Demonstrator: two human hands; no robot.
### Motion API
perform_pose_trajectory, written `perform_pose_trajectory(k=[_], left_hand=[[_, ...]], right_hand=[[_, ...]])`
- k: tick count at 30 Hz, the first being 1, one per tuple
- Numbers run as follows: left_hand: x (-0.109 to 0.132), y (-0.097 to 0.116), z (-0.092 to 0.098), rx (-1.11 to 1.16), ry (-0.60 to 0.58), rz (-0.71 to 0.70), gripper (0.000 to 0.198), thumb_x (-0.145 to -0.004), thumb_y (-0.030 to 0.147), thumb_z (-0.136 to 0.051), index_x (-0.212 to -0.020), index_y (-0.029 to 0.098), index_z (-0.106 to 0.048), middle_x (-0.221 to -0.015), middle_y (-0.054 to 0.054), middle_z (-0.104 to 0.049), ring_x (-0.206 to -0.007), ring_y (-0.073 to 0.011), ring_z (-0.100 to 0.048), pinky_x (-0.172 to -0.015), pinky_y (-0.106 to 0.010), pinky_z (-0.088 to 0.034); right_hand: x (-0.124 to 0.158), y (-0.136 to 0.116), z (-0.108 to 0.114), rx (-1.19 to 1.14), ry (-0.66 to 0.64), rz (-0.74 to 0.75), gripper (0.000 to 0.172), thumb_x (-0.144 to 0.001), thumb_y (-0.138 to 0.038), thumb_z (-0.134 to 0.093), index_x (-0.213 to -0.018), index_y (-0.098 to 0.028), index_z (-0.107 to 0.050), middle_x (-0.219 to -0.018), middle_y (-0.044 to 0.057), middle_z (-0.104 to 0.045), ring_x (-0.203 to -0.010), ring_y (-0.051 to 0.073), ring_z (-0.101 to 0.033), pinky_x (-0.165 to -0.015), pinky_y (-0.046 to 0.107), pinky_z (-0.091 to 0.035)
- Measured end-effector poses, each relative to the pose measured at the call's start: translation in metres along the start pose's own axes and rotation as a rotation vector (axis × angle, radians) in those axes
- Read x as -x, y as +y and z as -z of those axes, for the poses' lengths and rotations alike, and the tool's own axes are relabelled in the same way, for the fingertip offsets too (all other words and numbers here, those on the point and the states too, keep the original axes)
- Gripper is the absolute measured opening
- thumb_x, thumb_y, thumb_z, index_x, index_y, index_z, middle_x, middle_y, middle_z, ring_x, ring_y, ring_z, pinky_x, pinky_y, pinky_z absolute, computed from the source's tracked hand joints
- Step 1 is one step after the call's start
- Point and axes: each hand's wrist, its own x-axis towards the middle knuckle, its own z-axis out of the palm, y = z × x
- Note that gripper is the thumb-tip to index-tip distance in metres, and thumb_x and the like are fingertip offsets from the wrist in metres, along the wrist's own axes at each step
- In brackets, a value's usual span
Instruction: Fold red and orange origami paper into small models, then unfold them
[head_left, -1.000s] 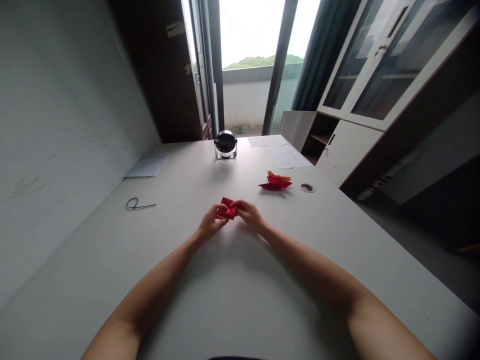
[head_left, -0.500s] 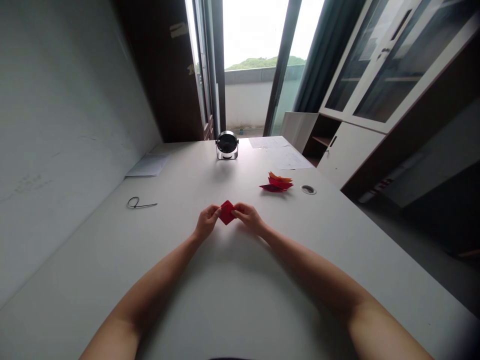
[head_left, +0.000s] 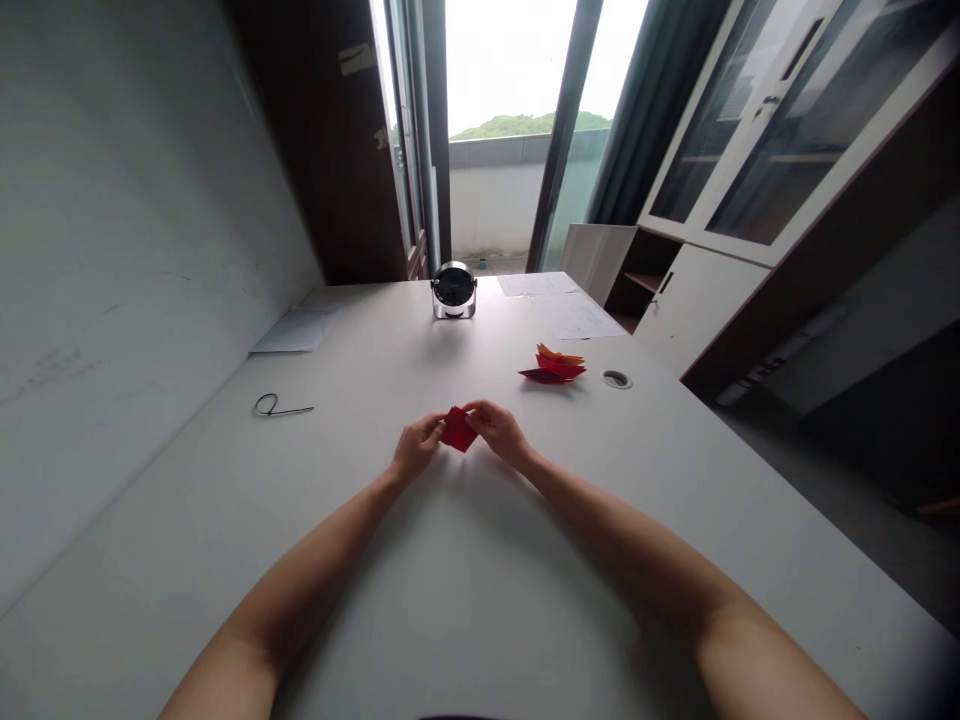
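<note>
A small folded piece of red paper (head_left: 457, 430) is held just above the white table (head_left: 465, 600), near its middle. My left hand (head_left: 414, 449) pinches its left side with fingers closed. My right hand (head_left: 498, 431) pinches its right and top edge, fingers also closed on it. Both forearms reach in from the bottom of the view.
A stack of folded red and orange papers (head_left: 556, 364) lies to the right, beside a round cable hole (head_left: 616, 379). A small desk fan (head_left: 454, 290) stands at the far end with white sheets (head_left: 295, 330) near it. A cable tie (head_left: 279, 406) lies at the left.
The red paper went from an open, winged shape to a flatter folded diamond between my fingers. My right fingers have shifted up onto its top edge. The view rose slightly.
</note>
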Motion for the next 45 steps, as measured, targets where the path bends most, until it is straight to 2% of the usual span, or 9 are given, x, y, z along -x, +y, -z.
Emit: perform_pose_trajectory(k=[6, 10, 16, 22, 26, 31, 35, 39, 45], left_hand=[[0.005, 0.013, 0.003, -0.361, -0.041, -0.056, 0.037, -0.099, 0.039, -0.044, -0.123, 0.027, -0.069, -0.104, -0.004, -0.077, -0.084, -0.0208, -0.070, -0.078, -0.029, -0.050], [0.005, 0.016, 0.003, -0.458, -0.046, -0.063, 0.041, -0.101, 0.041, -0.039, -0.126, 0.028, -0.067, -0.110, -0.005, -0.075, -0.087, -0.0220, -0.070, -0.077, -0.030, -0.050], [0.004, 0.015, 0.004, -0.360, -0.072, -0.032, 0.041, -0.099, 0.044, -0.042, -0.128, 0.026, -0.066, -0.115, -0.005, -0.074, -0.095, -0.0212, -0.069, -0.081, -0.028, -0.050], [0.004, 0.012, 0.002, -0.261, -0.025, -0.010, 0.029, -0.094, 0.044, -0.052, -0.102, 0.022, -0.070, -0.078, -0.001, -0.072, -0.066, -0.0147, -0.061, -0.064, -0.024, -0.045], [0.002, 0.007, 0.002, -0.170, 0.050, -0.005, 0.025, -0.092, 0.043, -0.055, -0.093, 0.021, -0.066, -0.070, 0.000, -0.065, -0.061, -0.0132, -0.057, -0.059, -0.023, -0.042], [0.000, 0.002, 0.002, -0.069, 0.084, 0.006, 0.025, -0.092, 0.043, -0.054, -0.092, 0.020, -0.063, -0.069, 0.001, -0.063, -0.061, -0.0128, -0.056, -0.058, -0.022, -0.042], [0.000, -0.001, 0.001, -0.051, 0.024, 0.018, 0.024, -0.092, 0.040, -0.054, -0.094, 0.020, -0.066, -0.069, 0.001, -0.065, -0.061, -0.0132, -0.057, -0.059, -0.023, -0.043], [0.000, 0.000, 0.003, -0.122, -0.055, -0.055, 0.024, -0.093, 0.038, -0.055, -0.094, 0.020, -0.071, -0.081, -0.002, -0.069, -0.072, -0.0155, -0.061, -0.069, -0.026, -0.048], [0.000, 0.006, 0.005, -0.255, -0.044, -0.143, 0.024, -0.094, 0.035, -0.054, -0.090, 0.020, -0.072, -0.089, -0.005, -0.066, -0.077, -0.0156, -0.059, -0.073, -0.026, -0.046]], right_hand=[[0.004, -0.006, 0.000, 0.189, -0.010, 0.044, 0.016, -0.089, -0.033, -0.059, -0.090, -0.020, -0.068, -0.078, 0.002, -0.071, -0.068, 0.014, -0.061, -0.065, 0.025, -0.047], [0.008, -0.016, -0.002, 0.296, -0.061, 0.106, 0.017, -0.092, -0.031, -0.056, -0.092, -0.021, -0.069, -0.079, 0.000, -0.071, -0.067, 0.013, -0.060, -0.064, 0.024, -0.044], [0.009, -0.015, -0.003, 0.330, -0.097, 0.132, 0.016, -0.093, -0.031, -0.056, -0.094, -0.021, -0.069, -0.080, 0.000, -0.071, -0.067, 0.013, -0.060, -0.065, 0.024, -0.044], [0.010, -0.017, -0.003, 0.341, -0.107, 0.121, 0.019, -0.093, -0.033, -0.056, -0.091, -0.020, -0.069, -0.077, 0.001, -0.070, -0.065, 0.013, -0.058, -0.064, 0.024, -0.044], [0.009, -0.018, -0.002, 0.298, -0.064, 0.087, 0.019, -0.090, -0.038, -0.059, -0.095, -0.022, -0.069, -0.077, 0.001, -0.070, -0.067, 0.015, -0.059, -0.065, 0.026, -0.046], [0.006, -0.014, 0.000, 0.241, -0.009, 0.041, 0.023, -0.089, -0.041, -0.059, -0.088, -0.020, -0.067, -0.071, 0.001, -0.066, -0.065, 0.015, -0.056, -0.062, 0.026, -0.044], [0.006, -0.013, 0.001, 0.249, -0.033, 0.052, 0.025, -0.090, -0.041, -0.057, -0.081, -0.020, -0.066, -0.069, 0.000, -0.064, -0.064, 0.014, -0.054, -0.062, 0.026, -0.042], [0.006, -0.013, 0.000, 0.246, -0.029, 0.067, 0.026, -0.091, -0.041, -0.056, -0.083, -0.020, -0.067, -0.072, 0.001, -0.066, -0.065, 0.015, -0.055, -0.064, 0.028, -0.043], [0.004, -0.008, 0.001, 0.194, 0.012, 0.050, 0.034, -0.090, -0.051, -0.057, -0.080, -0.020, -0.067, -0.069, 0.001, -0.063, -0.063, 0.015, -0.054, -0.061, 0.027, -0.043]])
